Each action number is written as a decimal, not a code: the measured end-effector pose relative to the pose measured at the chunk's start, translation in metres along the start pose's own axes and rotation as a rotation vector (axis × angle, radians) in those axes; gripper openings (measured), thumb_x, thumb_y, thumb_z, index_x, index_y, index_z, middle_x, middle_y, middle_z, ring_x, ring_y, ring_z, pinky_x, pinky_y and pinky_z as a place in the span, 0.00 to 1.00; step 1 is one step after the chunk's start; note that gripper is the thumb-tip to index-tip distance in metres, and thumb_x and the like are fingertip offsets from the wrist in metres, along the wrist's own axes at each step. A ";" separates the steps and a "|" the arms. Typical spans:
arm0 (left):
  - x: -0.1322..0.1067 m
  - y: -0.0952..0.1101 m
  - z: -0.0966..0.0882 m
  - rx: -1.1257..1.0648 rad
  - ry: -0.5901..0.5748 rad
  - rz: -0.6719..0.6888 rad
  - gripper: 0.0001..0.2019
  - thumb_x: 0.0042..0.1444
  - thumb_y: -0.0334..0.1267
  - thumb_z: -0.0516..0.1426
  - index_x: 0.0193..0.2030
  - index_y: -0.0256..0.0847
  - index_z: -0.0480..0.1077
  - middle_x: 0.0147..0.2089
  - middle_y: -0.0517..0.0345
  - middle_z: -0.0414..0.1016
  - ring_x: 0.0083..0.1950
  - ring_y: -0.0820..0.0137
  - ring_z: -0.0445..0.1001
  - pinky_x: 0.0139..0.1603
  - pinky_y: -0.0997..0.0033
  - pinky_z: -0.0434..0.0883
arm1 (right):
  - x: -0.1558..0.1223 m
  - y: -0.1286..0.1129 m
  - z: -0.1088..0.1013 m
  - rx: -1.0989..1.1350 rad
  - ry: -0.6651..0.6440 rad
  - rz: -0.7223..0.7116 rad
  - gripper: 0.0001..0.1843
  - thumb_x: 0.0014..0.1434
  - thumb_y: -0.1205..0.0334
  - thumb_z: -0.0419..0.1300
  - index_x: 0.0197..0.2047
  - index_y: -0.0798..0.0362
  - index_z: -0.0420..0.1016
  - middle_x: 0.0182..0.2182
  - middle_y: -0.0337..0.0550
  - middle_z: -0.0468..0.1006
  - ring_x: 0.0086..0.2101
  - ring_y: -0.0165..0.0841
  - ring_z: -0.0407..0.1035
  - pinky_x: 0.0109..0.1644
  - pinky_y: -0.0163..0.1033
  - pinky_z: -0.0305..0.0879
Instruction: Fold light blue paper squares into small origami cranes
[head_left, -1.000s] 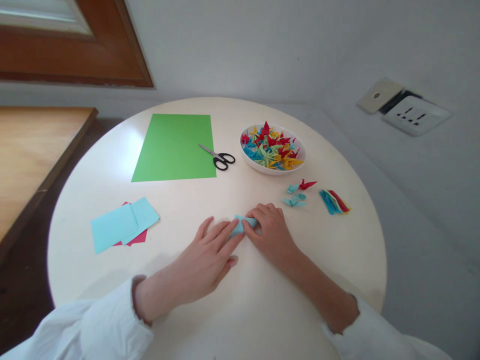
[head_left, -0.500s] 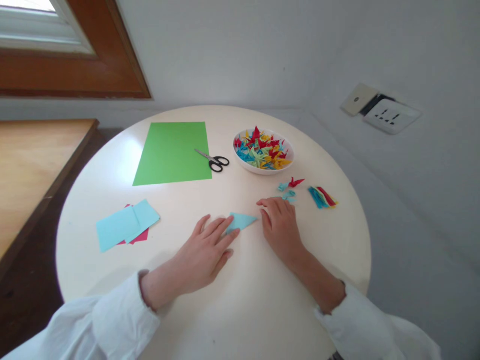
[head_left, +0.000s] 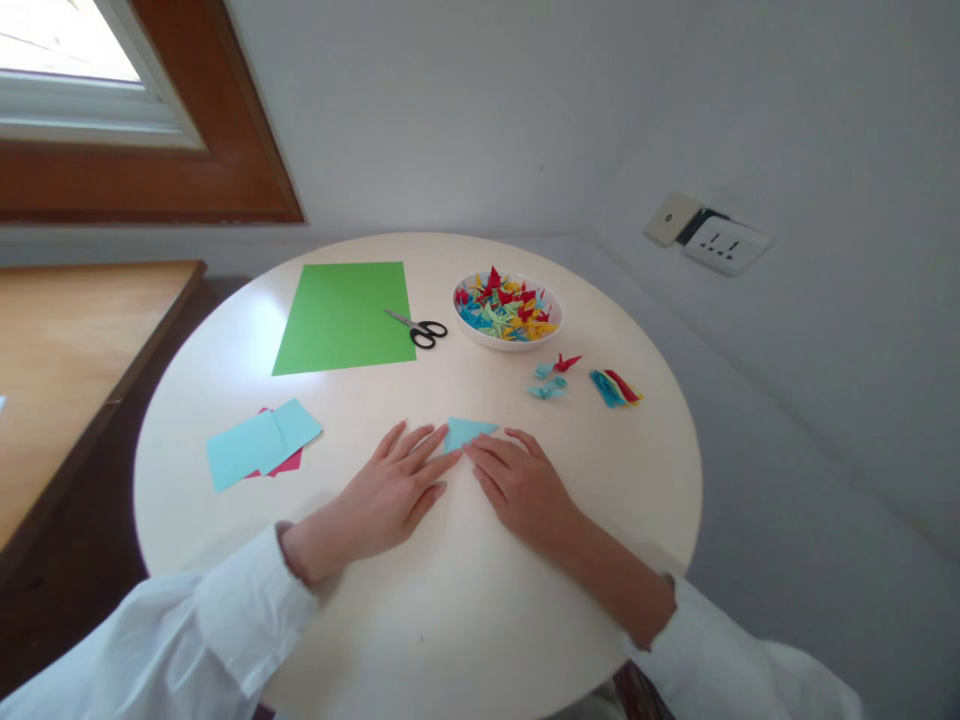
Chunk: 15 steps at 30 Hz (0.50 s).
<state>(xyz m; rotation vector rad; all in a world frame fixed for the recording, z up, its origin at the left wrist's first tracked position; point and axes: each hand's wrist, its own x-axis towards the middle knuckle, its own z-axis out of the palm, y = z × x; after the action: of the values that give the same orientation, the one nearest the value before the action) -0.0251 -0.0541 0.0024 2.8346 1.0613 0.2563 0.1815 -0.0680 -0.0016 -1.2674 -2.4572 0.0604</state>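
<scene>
Head view, left hand (head_left: 388, 495) on blue paper triangle (head_left: 466, 430), fingers spread, right hand (head_left: 529, 490) at its edge, fingers parted.

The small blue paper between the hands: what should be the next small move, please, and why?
I would probably slide the right hand's fingertips along the near edge of the blue paper, pressing gently: they are already at that edge, and the left hand's fingers are at its left end, apparently steadying it.
</scene>
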 end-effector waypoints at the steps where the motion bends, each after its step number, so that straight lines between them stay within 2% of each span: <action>1: -0.004 0.000 -0.001 0.011 0.002 -0.005 0.21 0.61 0.38 0.44 0.61 0.45 0.55 0.65 0.48 0.55 0.64 0.59 0.54 0.61 0.47 0.51 | 0.000 -0.001 -0.001 -0.005 -0.012 -0.004 0.15 0.61 0.67 0.47 0.49 0.52 0.67 0.45 0.46 0.75 0.46 0.34 0.67 0.56 0.47 0.53; 5: -0.016 0.001 -0.003 0.044 0.005 -0.032 0.20 0.61 0.37 0.44 0.60 0.45 0.57 0.64 0.48 0.57 0.64 0.60 0.55 0.62 0.47 0.52 | 0.000 -0.004 -0.004 -0.025 -0.059 -0.012 0.15 0.60 0.61 0.51 0.51 0.48 0.67 0.46 0.46 0.73 0.48 0.36 0.65 0.56 0.50 0.51; 9: -0.018 0.005 -0.002 0.067 0.014 -0.064 0.20 0.61 0.36 0.44 0.60 0.45 0.58 0.64 0.48 0.57 0.63 0.60 0.55 0.62 0.49 0.52 | -0.001 -0.002 -0.003 -0.040 -0.054 -0.004 0.17 0.60 0.56 0.51 0.52 0.46 0.68 0.48 0.47 0.72 0.48 0.38 0.64 0.57 0.51 0.49; 15: -0.018 0.005 0.004 0.043 0.036 -0.079 0.20 0.60 0.36 0.44 0.59 0.45 0.59 0.64 0.48 0.57 0.63 0.60 0.57 0.62 0.49 0.52 | -0.001 0.012 -0.003 -0.151 0.076 0.225 0.14 0.61 0.63 0.48 0.46 0.51 0.72 0.46 0.48 0.74 0.47 0.39 0.64 0.55 0.50 0.49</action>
<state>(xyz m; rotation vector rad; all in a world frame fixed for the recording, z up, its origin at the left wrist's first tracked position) -0.0346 -0.0697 -0.0025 2.8278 1.1977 0.2812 0.1918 -0.0617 -0.0016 -1.5762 -2.2822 -0.1141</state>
